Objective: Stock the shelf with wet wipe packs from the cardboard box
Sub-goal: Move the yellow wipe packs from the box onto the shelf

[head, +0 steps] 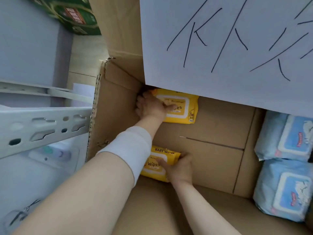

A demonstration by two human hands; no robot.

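Observation:
I look down into a large open cardboard box (211,133). A yellow wet wipe pack (184,109) lies flat at the far left corner of the box floor, and my left hand (150,107) grips its left end, thumb laid across the label. A second yellow wet wipe pack (157,164) lies nearer to me, partly hidden under my left forearm. My right hand (181,168) holds this near pack by its right end, thumb on top. Two blue wet wipe packs (286,139) (284,192) are stacked on edge against the box's right wall.
A white metal shelf (42,126) with slotted brackets stands just left of the box. A white sheet with black marker strokes (228,48) covers the far box flap. A green carton (76,16) sits at the top left on the floor.

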